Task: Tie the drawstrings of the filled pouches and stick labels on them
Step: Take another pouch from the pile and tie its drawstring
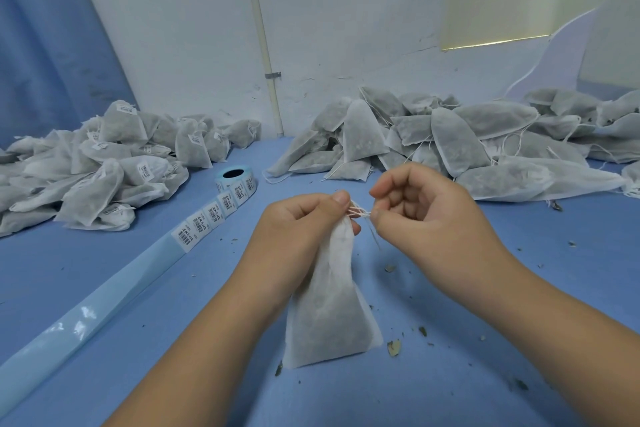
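From the head camera, your left hand grips the gathered neck of one filled pouch, whose base rests on the blue table. Its grey-green contents look like dried herb, though the fabric blurs them. Your right hand pinches the drawstring, pulled taut between both hands. One label roll trails barcode labels. Two heaps: labelled pouches left, unlabelled pouches right.

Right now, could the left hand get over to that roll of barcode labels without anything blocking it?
Probably yes. The label roll lies on open blue table just beyond the left hand, with nothing between them. But that hand is pinching the neck of the pouch, so it would have to let go first.
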`<state>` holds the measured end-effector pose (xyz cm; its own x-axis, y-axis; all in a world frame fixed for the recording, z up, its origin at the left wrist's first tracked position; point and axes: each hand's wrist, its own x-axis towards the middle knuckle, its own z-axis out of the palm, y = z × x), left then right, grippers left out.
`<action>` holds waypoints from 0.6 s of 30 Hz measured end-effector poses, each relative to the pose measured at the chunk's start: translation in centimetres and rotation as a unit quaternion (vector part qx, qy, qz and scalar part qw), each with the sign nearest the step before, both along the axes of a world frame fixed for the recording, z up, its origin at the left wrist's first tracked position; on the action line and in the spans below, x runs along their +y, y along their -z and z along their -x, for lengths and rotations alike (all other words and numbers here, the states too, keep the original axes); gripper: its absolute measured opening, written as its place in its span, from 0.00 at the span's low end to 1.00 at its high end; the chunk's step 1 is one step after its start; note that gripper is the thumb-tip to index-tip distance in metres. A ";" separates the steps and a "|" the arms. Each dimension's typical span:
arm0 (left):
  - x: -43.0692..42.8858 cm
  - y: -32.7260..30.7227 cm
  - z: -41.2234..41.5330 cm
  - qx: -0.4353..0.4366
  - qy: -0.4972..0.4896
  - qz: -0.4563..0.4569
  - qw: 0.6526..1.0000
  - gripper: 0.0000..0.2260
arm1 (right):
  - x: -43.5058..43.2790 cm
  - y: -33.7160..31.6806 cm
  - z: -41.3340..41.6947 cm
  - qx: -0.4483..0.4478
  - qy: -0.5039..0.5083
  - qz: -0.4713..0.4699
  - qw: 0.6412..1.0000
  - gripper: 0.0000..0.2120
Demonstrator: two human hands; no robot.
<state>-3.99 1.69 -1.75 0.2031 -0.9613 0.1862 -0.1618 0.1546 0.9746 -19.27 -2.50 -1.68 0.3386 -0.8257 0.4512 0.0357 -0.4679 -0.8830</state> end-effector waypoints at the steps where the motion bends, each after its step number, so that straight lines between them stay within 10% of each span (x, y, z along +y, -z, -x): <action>1: 0.0 0.0 0.0 -0.003 -0.005 0.004 1.000 0.11 | 0.0 0.0 0.0 0.003 -0.002 -0.007 1.000 0.11; 18: 0.1 0.2 0.4 0.034 0.001 0.058 0.998 0.13 | 0.2 -0.1 0.1 0.081 -0.080 -0.078 0.990 0.09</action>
